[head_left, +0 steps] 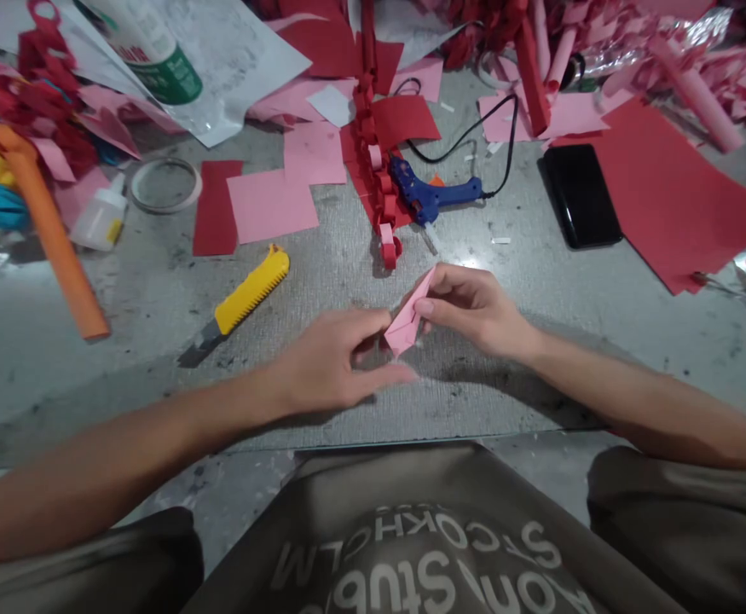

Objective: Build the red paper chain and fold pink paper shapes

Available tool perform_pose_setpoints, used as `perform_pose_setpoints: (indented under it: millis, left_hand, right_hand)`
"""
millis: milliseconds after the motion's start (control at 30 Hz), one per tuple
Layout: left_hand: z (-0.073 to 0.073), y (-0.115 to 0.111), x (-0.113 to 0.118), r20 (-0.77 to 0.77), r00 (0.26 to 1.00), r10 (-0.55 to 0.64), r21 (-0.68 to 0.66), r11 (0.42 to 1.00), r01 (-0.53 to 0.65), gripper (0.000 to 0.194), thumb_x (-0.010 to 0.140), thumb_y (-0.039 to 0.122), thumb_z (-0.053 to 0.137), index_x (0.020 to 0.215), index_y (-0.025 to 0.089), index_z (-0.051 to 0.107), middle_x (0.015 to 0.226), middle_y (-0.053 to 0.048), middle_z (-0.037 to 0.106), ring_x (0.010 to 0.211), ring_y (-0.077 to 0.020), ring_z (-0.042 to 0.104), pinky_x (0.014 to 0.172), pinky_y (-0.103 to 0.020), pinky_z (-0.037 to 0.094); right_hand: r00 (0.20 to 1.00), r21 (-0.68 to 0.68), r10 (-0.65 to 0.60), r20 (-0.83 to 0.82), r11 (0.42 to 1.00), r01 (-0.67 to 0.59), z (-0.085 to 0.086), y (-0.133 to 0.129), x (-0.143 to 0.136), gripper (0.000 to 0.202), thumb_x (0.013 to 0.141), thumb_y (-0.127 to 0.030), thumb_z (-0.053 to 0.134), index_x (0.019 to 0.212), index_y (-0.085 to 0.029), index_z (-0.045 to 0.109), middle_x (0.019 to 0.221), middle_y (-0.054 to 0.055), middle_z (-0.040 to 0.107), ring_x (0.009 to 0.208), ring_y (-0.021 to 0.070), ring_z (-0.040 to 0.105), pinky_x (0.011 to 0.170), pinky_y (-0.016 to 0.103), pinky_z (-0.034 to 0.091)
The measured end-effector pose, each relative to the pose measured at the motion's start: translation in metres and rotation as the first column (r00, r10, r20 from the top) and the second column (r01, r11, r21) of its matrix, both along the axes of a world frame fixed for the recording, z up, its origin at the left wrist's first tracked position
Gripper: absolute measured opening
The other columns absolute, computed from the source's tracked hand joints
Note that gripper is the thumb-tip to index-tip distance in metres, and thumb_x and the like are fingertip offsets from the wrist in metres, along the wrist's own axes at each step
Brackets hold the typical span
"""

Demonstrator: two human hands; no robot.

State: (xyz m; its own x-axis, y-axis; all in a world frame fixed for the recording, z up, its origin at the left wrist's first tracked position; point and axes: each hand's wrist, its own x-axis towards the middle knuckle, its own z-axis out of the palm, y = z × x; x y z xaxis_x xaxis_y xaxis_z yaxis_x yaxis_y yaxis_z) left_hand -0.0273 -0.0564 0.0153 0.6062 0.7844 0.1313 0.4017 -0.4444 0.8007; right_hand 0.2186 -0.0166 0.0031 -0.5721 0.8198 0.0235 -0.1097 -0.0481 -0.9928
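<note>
A small folded pink paper [409, 321] is pinched between the thumb and fingers of my right hand [482, 309], above the near part of the table. Creases and a pointed upper end show on it. My left hand [338, 358] is beside its lower left, thumb and index finger apart. The left index fingertip is close to the paper's edge; whether it touches, I cannot tell. Just beyond my hands are the end of a red and pink paper chain [385, 205] and a blue glue gun [436, 194]. A yellow utility knife [252, 292] lies left of my left hand.
On the left are a rolled orange paper [59, 247], a small glue bottle [100, 217] and a tape roll [165, 186]. Pink sheets [274, 207] lie farther back. On the right are a black phone [581, 196] and a large red sheet [673, 188]. The glue gun's cord loops behind it.
</note>
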Motion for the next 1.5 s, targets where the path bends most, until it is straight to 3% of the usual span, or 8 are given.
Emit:
perform_pose_setpoints:
  millis: [100, 200, 300, 433, 633, 800, 1333, 1500]
  left_hand:
    - [-0.002, 0.002, -0.012, 0.006, 0.996, -0.088, 0.360, 0.930, 0.080, 0.028, 0.099, 0.042, 0.078, 0.094, 0.022, 0.059, 0.079, 0.001, 0.068, 0.067, -0.0144, 0.060, 0.062, -0.030, 0.043]
    - [-0.004, 0.011, -0.024, -0.056, 0.992, -0.116, 0.627, 0.769, 0.125, 0.012, 0.101, 0.025, 0.073, 0.107, 0.022, 0.063, 0.093, -0.003, 0.076, 0.081, -0.0181, 0.067, 0.073, -0.034, 0.048]
    - [-0.009, 0.020, -0.028, -0.238, 0.963, -0.126, 0.707, 0.657, 0.261, 0.015, 0.103, 0.019, 0.069, 0.118, 0.020, 0.068, 0.106, -0.004, 0.080, 0.095, -0.0199, 0.070, 0.083, -0.038, 0.048]
    - [-0.020, 0.026, -0.025, -0.347, 0.926, -0.148, 0.626, 0.699, 0.346, 0.012, 0.107, 0.020, 0.064, 0.115, 0.020, 0.073, 0.114, -0.005, 0.080, 0.102, -0.0211, 0.070, 0.086, -0.039, 0.045]
    - [-0.019, 0.023, -0.022, -0.415, 0.906, -0.078, 0.588, 0.737, 0.333, 0.022, 0.111, 0.024, 0.058, 0.099, 0.021, 0.077, 0.102, -0.005, 0.079, 0.093, -0.0207, 0.066, 0.081, -0.039, 0.044]
    - [-0.013, 0.020, -0.022, -0.428, 0.902, -0.062, 0.564, 0.761, 0.321, 0.026, 0.109, 0.021, 0.059, 0.088, 0.019, 0.073, 0.087, -0.005, 0.072, 0.084, -0.0206, 0.061, 0.073, -0.039, 0.040]
    - [-0.010, 0.010, -0.019, -0.507, 0.862, -0.005, 0.585, 0.732, 0.349, 0.026, 0.109, 0.018, 0.054, 0.087, 0.020, 0.069, 0.084, -0.005, 0.067, 0.081, -0.0206, 0.059, 0.069, -0.038, 0.038]
    - [-0.015, 0.008, -0.016, -0.413, 0.911, 0.003, 0.575, 0.776, 0.258, 0.025, 0.111, 0.019, 0.053, 0.095, 0.016, 0.073, 0.089, -0.007, 0.069, 0.079, -0.0214, 0.055, 0.069, -0.040, 0.039]
  right_hand:
    - [0.997, 0.044, 0.045, 0.059, 0.998, -0.047, 0.003, 0.000, 0.003, 0.019, 0.103, -0.037, 0.078, 0.105, -0.018, 0.078, 0.091, 0.002, 0.074, 0.076, 0.0120, 0.067, 0.069, 0.025, 0.056]
    - [0.952, 0.198, 0.083, 0.296, 0.969, -0.146, 0.006, -0.002, 0.007, 0.025, 0.107, -0.037, 0.073, 0.122, -0.018, 0.080, 0.095, 0.003, 0.076, 0.073, 0.0115, 0.062, 0.065, 0.026, 0.049]
    - [0.898, 0.513, 0.039, 0.439, 0.810, -0.286, 0.003, -0.001, 0.011, 0.022, 0.107, -0.031, 0.074, 0.120, -0.015, 0.080, 0.094, 0.005, 0.078, 0.078, 0.0145, 0.063, 0.072, 0.030, 0.050]
    - [0.871, 0.748, -0.066, 0.487, 0.547, -0.376, -0.008, 0.004, 0.014, 0.015, 0.110, -0.025, 0.067, 0.111, -0.017, 0.079, 0.097, 0.005, 0.081, 0.088, 0.0190, 0.068, 0.080, 0.034, 0.055]
    - [0.863, 0.845, -0.207, 0.462, 0.397, -0.357, 0.001, 0.002, 0.021, 0.014, 0.106, -0.032, 0.073, 0.113, -0.020, 0.074, 0.104, 0.005, 0.081, 0.092, 0.0216, 0.070, 0.083, 0.039, 0.058]
    - [0.792, 0.821, -0.227, 0.567, 0.236, -0.520, 0.009, -0.004, 0.024, 0.021, 0.108, -0.041, 0.070, 0.112, -0.021, 0.072, 0.109, 0.005, 0.080, 0.098, 0.0242, 0.070, 0.083, 0.042, 0.053]
    - [0.725, 0.781, -0.319, 0.610, 0.091, -0.618, 0.007, -0.014, 0.022, 0.017, 0.107, -0.010, 0.061, 0.108, -0.019, 0.075, 0.110, 0.008, 0.082, 0.098, 0.0237, 0.075, 0.076, 0.039, 0.061]
    - [0.715, 0.741, -0.207, 0.668, 0.276, -0.612, 0.012, -0.015, 0.022, 0.022, 0.109, -0.014, 0.059, 0.112, -0.024, 0.078, 0.109, 0.007, 0.083, 0.095, 0.0255, 0.078, 0.076, 0.043, 0.065]
